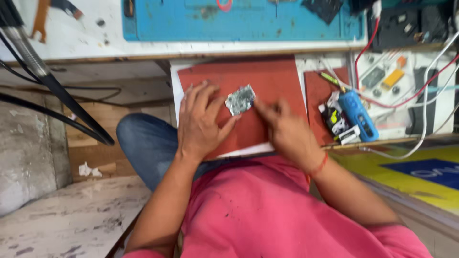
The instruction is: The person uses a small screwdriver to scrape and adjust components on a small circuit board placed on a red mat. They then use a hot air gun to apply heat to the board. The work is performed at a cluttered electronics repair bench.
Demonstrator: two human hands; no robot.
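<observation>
- A small circuit board [240,100] lies on a red mat [267,79], between a person's two hands.
- The left hand [203,122] rests flat beside it — fingers spread, thumb touching the board's lower edge.
- The right hand [282,129] is blurred, forefinger pointing at the board; its grip cannot be told.
- A blue gadget [359,114] lies well apart, to the right.
</observation>
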